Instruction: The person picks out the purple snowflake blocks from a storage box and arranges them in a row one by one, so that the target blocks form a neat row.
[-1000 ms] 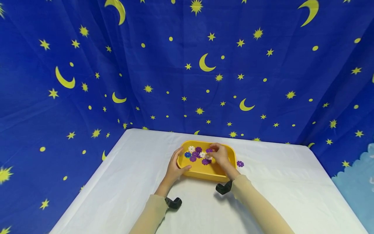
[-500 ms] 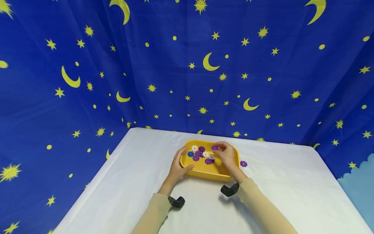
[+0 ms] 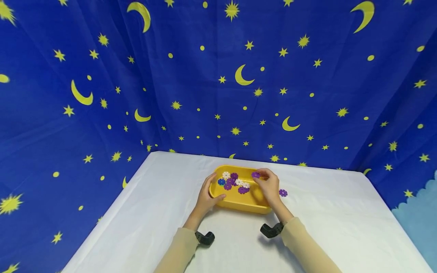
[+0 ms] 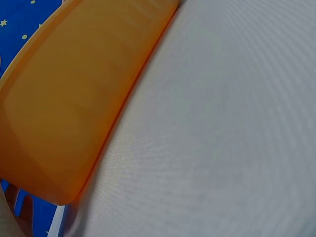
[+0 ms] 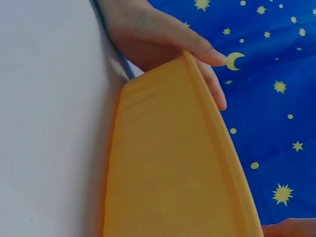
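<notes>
In the head view my left hand [image 3: 206,195] holds the left end of a yellow plastic tray [image 3: 244,207], thumb over its front rim. Seen from the right wrist, this left hand [image 5: 163,34] wraps the corner of the tray [image 5: 163,158]. My right hand [image 3: 271,185] pinches a purple flower-shaped disc [image 3: 255,174] above the tray's right part. Inside the tray lie several more notched discs: a blue one [image 3: 221,182], a white one [image 3: 226,175] at the back left, and a purple one [image 3: 243,190] beside others. The left wrist view is mostly filled by the tray's outer wall [image 4: 74,103].
One loose purple disc [image 3: 283,193] lies on the white tabletop [image 3: 327,212], just right of the tray. A blue cloth with yellow moons and stars [image 3: 191,83] hangs behind the table. Black wrist cameras sit low over the table in front.
My right hand has lifted a purple disc from among the others and moved it rightward, towards the tray's right end. The left hand keeps its place on the tray.
</notes>
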{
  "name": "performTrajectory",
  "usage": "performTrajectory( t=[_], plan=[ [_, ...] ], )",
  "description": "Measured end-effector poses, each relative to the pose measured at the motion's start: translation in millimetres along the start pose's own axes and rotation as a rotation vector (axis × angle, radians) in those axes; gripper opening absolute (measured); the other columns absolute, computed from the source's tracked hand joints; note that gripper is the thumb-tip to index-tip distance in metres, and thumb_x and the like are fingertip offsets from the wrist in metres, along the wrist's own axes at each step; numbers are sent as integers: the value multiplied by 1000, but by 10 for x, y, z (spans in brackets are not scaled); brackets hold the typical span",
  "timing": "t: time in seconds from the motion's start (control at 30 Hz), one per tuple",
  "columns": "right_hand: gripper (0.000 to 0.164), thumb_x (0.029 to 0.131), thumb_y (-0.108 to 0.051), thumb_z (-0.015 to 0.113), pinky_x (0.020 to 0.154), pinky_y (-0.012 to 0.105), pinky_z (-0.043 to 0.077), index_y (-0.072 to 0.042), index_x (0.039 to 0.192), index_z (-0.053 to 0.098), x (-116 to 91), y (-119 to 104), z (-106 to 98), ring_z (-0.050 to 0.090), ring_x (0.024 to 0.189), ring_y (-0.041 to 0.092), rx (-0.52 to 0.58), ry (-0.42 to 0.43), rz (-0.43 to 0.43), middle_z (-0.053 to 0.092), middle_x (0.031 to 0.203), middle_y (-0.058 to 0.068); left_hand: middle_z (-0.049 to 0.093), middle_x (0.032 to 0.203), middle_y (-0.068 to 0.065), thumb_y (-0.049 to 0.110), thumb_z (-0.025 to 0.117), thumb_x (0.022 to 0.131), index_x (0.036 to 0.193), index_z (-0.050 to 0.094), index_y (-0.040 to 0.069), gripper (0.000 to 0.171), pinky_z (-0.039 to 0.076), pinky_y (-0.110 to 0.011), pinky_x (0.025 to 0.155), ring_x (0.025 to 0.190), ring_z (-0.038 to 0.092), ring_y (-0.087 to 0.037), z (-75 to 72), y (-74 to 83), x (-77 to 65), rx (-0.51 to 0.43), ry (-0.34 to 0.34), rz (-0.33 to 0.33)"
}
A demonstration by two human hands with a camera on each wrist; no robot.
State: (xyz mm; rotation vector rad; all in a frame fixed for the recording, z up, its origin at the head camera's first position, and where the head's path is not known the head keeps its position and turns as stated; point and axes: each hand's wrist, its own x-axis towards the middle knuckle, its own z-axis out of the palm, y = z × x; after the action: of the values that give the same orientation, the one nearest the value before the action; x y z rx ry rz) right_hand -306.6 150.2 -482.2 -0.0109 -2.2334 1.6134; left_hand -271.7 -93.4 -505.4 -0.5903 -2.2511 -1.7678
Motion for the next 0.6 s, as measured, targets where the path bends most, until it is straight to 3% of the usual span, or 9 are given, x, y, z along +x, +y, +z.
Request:
performTrajectory(
  t=[0.3,0.43,0.6],
  plan=[
    [28,76,3,73,74,9,48,5,103,67,-74,33,-125,59,83,10,38,54,21,69,103,24,33,152,-22,8,76,76,144,33,-4,81,21,-56,118,141,29,-40,-2,-11,-9,-8,-1,-22],
    [29,77,4,72,76,10,48,6,105,67,-98,-17,-191,60,85,12,41,70,41,68,105,26,32,152,-21,7,75,76,144,33,-4,81,21,-55,119,142,29,-39,-4,-18,1,-5,-4,-22],
    [31,77,8,70,75,11,49,12,107,63,-172,-236,-296,60,89,24,41,85,77,64,107,32,33,152,-21,6,75,76,144,34,-4,80,21,-56,118,142,29,-39,1,-26,-1,-5,1,-12]
  ],
)
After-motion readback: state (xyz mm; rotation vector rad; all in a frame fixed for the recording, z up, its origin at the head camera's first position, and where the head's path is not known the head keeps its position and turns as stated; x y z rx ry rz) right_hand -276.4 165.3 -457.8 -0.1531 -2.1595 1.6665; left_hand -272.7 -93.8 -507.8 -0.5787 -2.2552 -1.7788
